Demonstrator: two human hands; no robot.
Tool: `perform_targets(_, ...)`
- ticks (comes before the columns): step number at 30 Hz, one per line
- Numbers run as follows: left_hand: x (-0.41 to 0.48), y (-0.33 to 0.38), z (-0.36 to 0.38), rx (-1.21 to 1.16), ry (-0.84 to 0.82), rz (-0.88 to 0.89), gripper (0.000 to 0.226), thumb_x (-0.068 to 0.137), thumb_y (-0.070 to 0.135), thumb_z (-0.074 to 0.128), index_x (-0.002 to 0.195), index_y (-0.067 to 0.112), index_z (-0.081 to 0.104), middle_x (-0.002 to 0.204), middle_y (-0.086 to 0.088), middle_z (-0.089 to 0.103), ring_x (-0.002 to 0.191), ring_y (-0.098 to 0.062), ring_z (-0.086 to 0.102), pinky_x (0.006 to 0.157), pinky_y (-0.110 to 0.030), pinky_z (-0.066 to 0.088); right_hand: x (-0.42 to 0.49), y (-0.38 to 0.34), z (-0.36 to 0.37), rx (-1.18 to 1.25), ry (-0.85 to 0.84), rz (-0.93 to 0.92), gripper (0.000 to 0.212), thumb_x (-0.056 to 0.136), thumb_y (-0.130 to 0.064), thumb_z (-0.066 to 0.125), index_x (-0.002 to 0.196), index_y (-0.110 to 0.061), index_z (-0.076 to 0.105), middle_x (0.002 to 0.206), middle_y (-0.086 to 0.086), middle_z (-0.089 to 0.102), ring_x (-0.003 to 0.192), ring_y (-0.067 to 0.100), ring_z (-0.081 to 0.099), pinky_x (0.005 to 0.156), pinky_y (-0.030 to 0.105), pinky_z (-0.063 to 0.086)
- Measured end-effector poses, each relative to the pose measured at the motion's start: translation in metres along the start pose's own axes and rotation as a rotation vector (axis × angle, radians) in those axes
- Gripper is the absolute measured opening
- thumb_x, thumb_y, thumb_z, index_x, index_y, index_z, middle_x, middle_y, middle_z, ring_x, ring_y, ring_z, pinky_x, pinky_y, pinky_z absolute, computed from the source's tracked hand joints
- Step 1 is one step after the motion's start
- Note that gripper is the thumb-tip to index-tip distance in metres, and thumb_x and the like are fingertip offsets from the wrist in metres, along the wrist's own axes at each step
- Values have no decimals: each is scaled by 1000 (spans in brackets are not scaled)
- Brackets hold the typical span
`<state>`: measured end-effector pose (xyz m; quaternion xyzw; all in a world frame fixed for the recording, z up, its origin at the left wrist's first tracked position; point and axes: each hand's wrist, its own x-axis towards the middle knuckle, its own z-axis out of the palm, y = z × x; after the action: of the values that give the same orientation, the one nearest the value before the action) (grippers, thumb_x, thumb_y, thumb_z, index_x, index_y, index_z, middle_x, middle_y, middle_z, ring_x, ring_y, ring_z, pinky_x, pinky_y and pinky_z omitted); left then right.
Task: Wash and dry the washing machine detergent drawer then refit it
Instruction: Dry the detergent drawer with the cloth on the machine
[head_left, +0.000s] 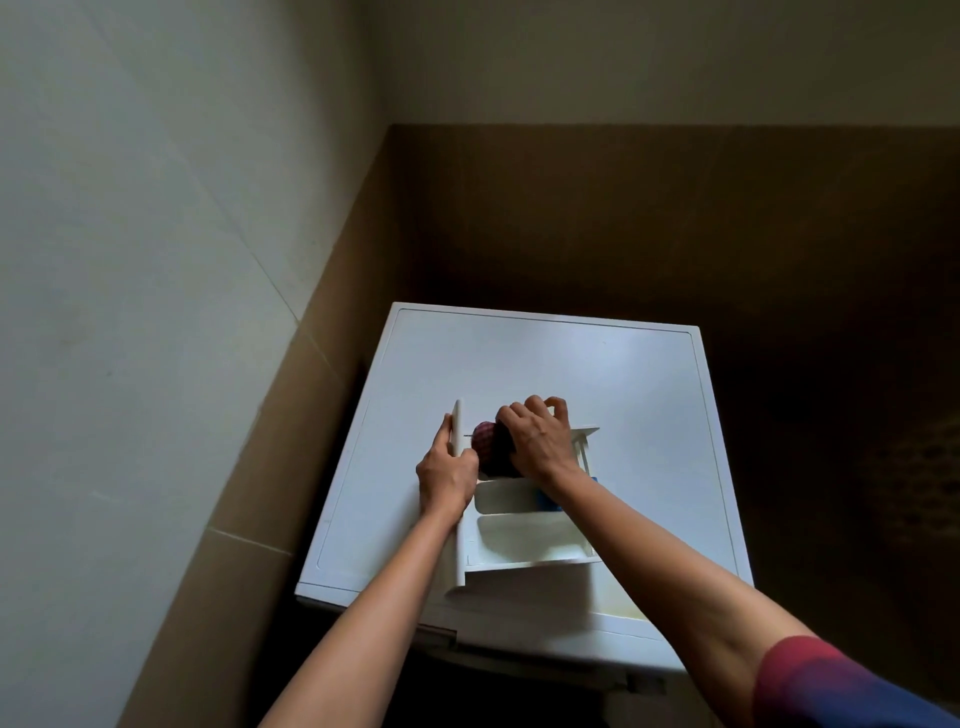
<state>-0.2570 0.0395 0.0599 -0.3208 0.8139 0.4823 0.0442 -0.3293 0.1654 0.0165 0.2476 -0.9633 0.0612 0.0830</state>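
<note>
A white detergent drawer (524, 535) lies on top of the white washing machine (545, 374), its front panel standing up at the left. My left hand (447, 473) grips that front panel near its far end. My right hand (537, 441) holds a dark red checked cloth (485, 444) bunched up and pressed into the drawer's far compartment. A small blue part (548, 500) shows inside the drawer under my right wrist. The nearer compartments lie open to view.
The machine stands in a corner, with a pale and brown tiled wall (156, 312) close on the left and a dark brown wall (675, 218) behind. The machine's front edge (519, 618) is just below the drawer.
</note>
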Motion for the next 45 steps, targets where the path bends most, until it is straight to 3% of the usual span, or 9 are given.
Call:
perform_targets(9, -1, 1, 0, 32, -7, -7, 62, 88, 16, 44, 148, 32, 35, 127, -7, 61, 109, -30, 56, 94, -38, 49, -26, 62, -9, -121, -103, 113, 46, 44, -6, 74, 82, -27, 57, 76, -12, 62, 84, 23, 57, 79, 36, 24)
perform_targets(14, -2, 2, 0, -3, 8, -16, 58, 90, 26, 49, 147, 32, 37, 120, -8, 63, 103, -27, 58, 88, -34, 48, -21, 61, -9, -96, -26, 42, 43, 39, -6, 79, 74, -23, 62, 65, -7, 59, 69, 22, 56, 73, 33, 31)
perform_targets(22, -2, 1, 3, -27, 18, 13, 62, 92, 57, 47, 147, 29, 38, 139, -9, 53, 127, -28, 49, 103, -35, 40, 5, -8, -9, 89, -2, -161, 12, 68, -21, 73, 80, -21, 69, 69, -4, 65, 69, 23, 60, 64, 30, 44)
perform_targets(24, -2, 1, 2, -36, 19, 7, 62, 92, 58, 46, 147, 30, 37, 140, -10, 52, 128, -28, 48, 104, -35, 39, 6, -16, -8, 123, 11, -112, 8, 78, -22, 61, 80, -23, 68, 71, -5, 66, 72, 23, 60, 67, 32, 40)
perform_targets(27, -1, -1, 1, -22, 6, 16, 61, 93, 57, 45, 148, 31, 36, 139, -10, 53, 126, -29, 49, 103, -36, 41, -7, 2, -7, 10, 35, -43, 27, 79, -24, 38, 78, -26, 65, 70, -9, 64, 71, 21, 59, 69, 33, 26)
perform_targets(34, -1, -2, 1, -27, 28, 27, 58, 95, 51, 47, 147, 28, 37, 139, -7, 53, 124, -27, 51, 101, -33, 40, -41, 76, -29, 67, 45, 179, 24, 60, -9, 77, 77, -23, 67, 71, -7, 69, 74, 25, 60, 66, 30, 33)
perform_targets(40, 0, -4, 3, -51, 27, 23, 59, 94, 52, 47, 147, 28, 37, 138, -5, 54, 125, -27, 50, 102, -32, 39, -59, 76, -57, 636, 198, 448, 40, 77, 3, 67, 114, -10, 67, 110, 10, 58, 92, 18, 54, 80, 29, 50)
perform_targets(43, 0, -4, 4, -55, 31, 24, 59, 94, 52, 48, 147, 28, 38, 137, -6, 55, 124, -27, 51, 101, -32, 40, -68, 52, -63, 593, 153, 414, 50, 79, 8, 58, 127, -8, 59, 125, 16, 42, 108, 24, 48, 93, 29, 46)
perform_targets(45, 0, -4, 4, -55, 34, 24, 59, 94, 52, 48, 147, 28, 38, 137, -6, 55, 124, -27, 51, 101, -33, 41, -69, 27, -57, 385, 207, 388, 40, 83, 0, 50, 122, -3, 59, 119, 21, 49, 109, 34, 48, 89, 39, 49)
